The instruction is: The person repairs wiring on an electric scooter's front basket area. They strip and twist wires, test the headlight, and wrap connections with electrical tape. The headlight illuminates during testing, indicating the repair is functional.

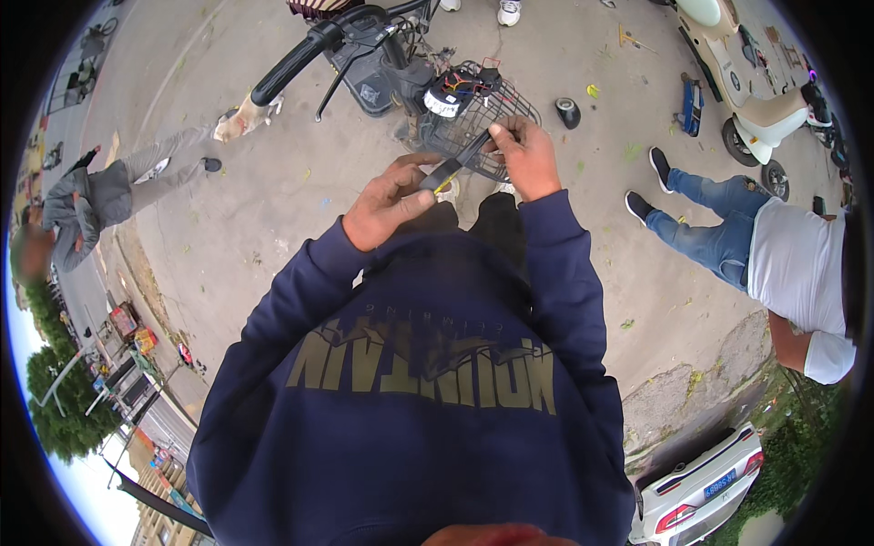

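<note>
Both my hands grip a dark, elongated object (446, 170) with a narrow yellow strip along it, held in front of my stomach. My left hand (390, 202) is closed on the lower end, thumb laid over it. My right hand (525, 159) pinches the upper end. Just beyond them is an electric bike (382, 82) with a handlebar, brake lever and wire front basket (510, 106). A round black and white part with coloured wires (448, 96) sits in that basket.
A person in grey (96, 196) is at left, near a light-coloured dog (241, 123). A person in a white shirt and jeans (792, 255) is at right. A cream scooter (760, 118), a blue object (690, 105) and a small black object (567, 113) are beyond. A white car (692, 491) is parked.
</note>
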`<state>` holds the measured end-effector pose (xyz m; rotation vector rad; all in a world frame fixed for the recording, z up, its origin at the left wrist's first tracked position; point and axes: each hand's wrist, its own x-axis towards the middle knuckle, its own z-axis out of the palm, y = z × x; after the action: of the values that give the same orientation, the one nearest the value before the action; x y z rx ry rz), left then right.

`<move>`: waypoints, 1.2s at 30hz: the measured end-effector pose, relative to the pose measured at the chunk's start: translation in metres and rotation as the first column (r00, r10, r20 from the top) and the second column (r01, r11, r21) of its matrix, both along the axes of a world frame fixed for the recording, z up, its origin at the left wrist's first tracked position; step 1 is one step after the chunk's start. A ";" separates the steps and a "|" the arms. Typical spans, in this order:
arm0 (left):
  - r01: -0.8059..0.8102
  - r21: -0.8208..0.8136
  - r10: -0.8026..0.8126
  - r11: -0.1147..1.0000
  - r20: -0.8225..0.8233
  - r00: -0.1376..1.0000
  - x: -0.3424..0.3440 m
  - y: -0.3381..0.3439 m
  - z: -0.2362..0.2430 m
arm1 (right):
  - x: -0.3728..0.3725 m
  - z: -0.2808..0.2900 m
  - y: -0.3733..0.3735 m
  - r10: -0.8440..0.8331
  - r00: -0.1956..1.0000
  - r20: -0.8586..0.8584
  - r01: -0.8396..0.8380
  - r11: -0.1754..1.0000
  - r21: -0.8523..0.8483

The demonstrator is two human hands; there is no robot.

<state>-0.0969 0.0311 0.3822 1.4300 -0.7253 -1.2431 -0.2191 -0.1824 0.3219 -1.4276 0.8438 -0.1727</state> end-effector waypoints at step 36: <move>-0.022 0.661 0.202 0.750 -0.198 0.959 -0.026 -0.079 -0.050 | -0.064 -0.045 0.052 0.025 0.998 -0.053 -0.038 0.965 -0.258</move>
<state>-0.1234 -0.0482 0.3324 1.7845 0.0115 -1.6391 -0.2835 -0.1306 0.2773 -1.6951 0.8614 -0.2314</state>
